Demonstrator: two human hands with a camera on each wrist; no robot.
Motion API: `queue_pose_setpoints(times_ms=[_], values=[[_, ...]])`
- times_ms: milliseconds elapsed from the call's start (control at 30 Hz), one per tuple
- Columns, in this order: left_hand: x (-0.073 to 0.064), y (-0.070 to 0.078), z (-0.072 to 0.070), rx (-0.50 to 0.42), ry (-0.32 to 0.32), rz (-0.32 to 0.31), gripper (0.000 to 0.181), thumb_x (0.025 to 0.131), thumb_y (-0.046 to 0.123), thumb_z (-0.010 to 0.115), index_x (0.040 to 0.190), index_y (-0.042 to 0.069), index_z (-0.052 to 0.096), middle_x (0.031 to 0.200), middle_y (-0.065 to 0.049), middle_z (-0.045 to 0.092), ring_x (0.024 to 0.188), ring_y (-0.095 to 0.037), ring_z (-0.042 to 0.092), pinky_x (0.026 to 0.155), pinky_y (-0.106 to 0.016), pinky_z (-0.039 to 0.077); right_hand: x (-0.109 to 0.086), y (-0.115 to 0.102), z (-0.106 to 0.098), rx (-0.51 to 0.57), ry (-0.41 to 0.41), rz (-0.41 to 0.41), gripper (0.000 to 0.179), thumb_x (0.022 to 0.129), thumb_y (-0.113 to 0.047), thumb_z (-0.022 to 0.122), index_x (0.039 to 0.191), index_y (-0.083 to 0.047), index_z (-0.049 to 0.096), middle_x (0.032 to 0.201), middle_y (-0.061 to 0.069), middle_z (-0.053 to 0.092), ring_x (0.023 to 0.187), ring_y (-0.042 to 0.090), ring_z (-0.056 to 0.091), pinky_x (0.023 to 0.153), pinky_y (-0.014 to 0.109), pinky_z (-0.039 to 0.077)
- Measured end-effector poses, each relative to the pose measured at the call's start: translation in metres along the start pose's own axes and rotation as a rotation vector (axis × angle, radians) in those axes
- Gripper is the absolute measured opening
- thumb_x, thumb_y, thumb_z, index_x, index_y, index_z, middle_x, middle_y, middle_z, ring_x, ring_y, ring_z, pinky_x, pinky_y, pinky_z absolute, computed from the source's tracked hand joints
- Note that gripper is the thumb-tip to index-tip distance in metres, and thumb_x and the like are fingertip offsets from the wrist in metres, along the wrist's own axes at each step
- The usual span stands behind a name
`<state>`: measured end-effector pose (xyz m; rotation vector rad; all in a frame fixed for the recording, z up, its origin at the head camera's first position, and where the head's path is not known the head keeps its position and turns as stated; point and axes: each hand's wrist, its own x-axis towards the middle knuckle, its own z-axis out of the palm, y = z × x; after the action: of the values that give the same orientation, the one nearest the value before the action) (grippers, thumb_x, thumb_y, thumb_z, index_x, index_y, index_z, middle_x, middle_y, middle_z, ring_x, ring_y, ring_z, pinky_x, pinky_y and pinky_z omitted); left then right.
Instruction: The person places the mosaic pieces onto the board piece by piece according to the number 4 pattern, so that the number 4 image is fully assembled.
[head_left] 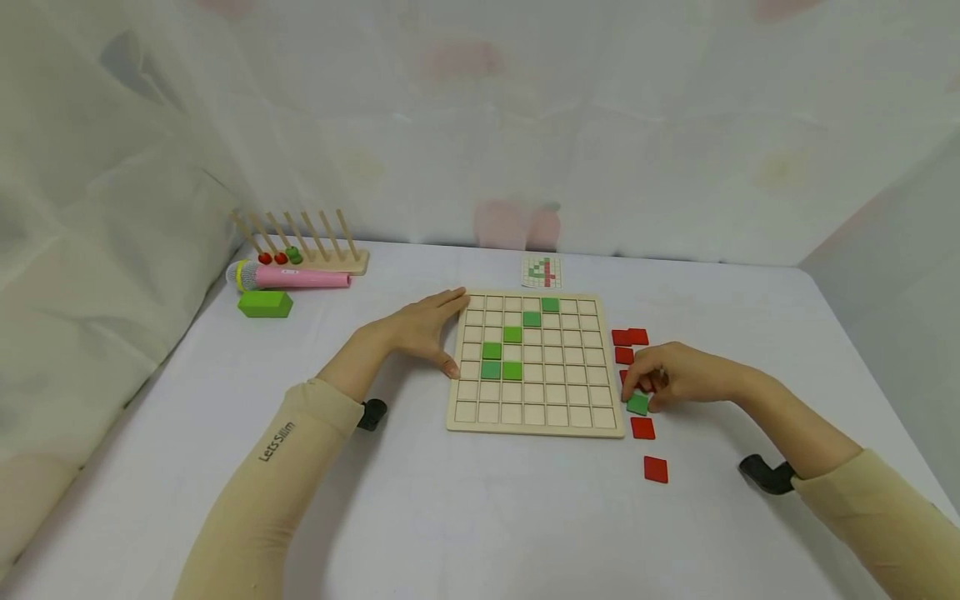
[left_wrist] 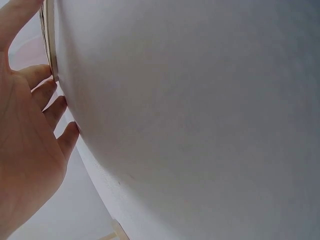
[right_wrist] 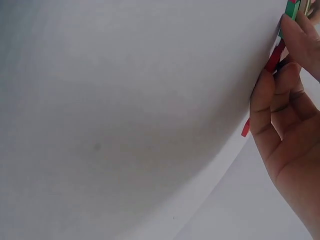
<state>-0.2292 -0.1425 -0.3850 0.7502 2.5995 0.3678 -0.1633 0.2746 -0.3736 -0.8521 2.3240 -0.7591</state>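
A pale wooden grid board (head_left: pixel 536 431) lies flat on the table, with several green square tiles (head_left: pixel 512 334) set in its cells along a diagonal and a short row. My left hand (head_left: pixel 416 329) rests at the board's left edge, thumb and fingers spread and touching the frame. Off the board's right side, my right hand (head_left: pixel 678 375) pinches a loose green tile (head_left: pixel 637 404) between thumb and fingers. In the right wrist view, the thumb lies against that green tile (right_wrist: pixel 290 11). Red square tiles (head_left: pixel 642 428) form a rough column there, one partly hidden under the hand.
Behind the board lies a small pattern card (head_left: pixel 542 272) with a green and red grid figure. At the back left are a pegged wooden stand (head_left: pixel 360 262) with red and green beads, a pink toy microphone (head_left: pixel 300 278) and a green block (head_left: pixel 265 305).
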Motion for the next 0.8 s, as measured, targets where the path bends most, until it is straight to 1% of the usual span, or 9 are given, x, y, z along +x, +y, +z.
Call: queue_pose_setpoints(times_ms=[200, 333, 500, 567, 700, 800], values=[[0.000, 0.000, 0.000, 0.005, 0.001, 0.004, 0.129, 0.064, 0.058, 0.086, 0.160, 0.012, 0.013, 0.170, -0.005, 0.005, 0.158, -0.030, 0.008, 0.128, -0.054, 0.016, 0.001, 0.001, 0.001, -0.039, 0.010, 0.000, 0.028, 0.076, -0.004, 0.081, 0.092, -0.025, 0.071, 0.082, -0.003, 0.058, 0.078, 0.010, 0.054, 0.064, 0.019, 0.050], [0.001, 0.000, 0.001, 0.008, 0.004, 0.009, 0.129, 0.063, 0.058, 0.086, 0.160, 0.012, 0.013, 0.170, -0.005, 0.005, 0.158, -0.030, 0.008, 0.128, -0.053, 0.016, 0.002, -0.001, 0.000, -0.061, 0.028, 0.012, 0.025, 0.075, -0.009, 0.083, 0.085, -0.023, 0.065, 0.081, -0.005, 0.059, 0.076, 0.010, 0.055, 0.064, 0.020, 0.051], [0.001, -0.001, 0.001, 0.009, 0.004, 0.005, 0.129, 0.063, 0.058, 0.086, 0.160, 0.013, 0.013, 0.170, -0.005, 0.004, 0.158, -0.031, 0.008, 0.128, -0.054, 0.016, 0.001, -0.005, -0.008, -0.058, 0.039, 0.038, 0.021, 0.076, -0.015, 0.083, 0.077, -0.023, 0.064, 0.076, -0.008, 0.061, 0.069, 0.007, 0.056, 0.061, 0.020, 0.049], [0.001, -0.001, 0.001, 0.012, 0.005, 0.002, 0.130, 0.063, 0.058, 0.086, 0.160, 0.013, 0.013, 0.170, -0.005, 0.004, 0.158, -0.031, 0.008, 0.128, -0.054, 0.016, 0.002, -0.008, -0.013, -0.054, 0.042, 0.046, 0.020, 0.077, -0.016, 0.083, 0.076, -0.023, 0.064, 0.074, -0.009, 0.063, 0.069, 0.007, 0.056, 0.061, 0.021, 0.049], [0.001, -0.002, 0.000, 0.016, 0.007, 0.002, 0.130, 0.063, 0.058, 0.087, 0.160, 0.013, 0.013, 0.170, -0.005, 0.004, 0.158, -0.031, 0.008, 0.128, -0.054, 0.016, 0.008, -0.016, -0.021, -0.030, 0.056, 0.046, 0.019, 0.079, -0.014, 0.080, 0.077, -0.022, 0.063, 0.076, -0.008, 0.065, 0.073, 0.008, 0.060, 0.065, 0.023, 0.052], [0.002, -0.002, 0.001, 0.013, 0.004, 0.002, 0.130, 0.063, 0.058, 0.087, 0.160, 0.012, 0.013, 0.170, -0.006, 0.004, 0.157, -0.032, 0.008, 0.128, -0.054, 0.016, 0.016, -0.023, -0.026, -0.006, 0.068, 0.026, 0.017, 0.080, -0.012, 0.079, 0.083, -0.021, 0.065, 0.079, -0.006, 0.065, 0.075, 0.010, 0.062, 0.069, 0.023, 0.054]])
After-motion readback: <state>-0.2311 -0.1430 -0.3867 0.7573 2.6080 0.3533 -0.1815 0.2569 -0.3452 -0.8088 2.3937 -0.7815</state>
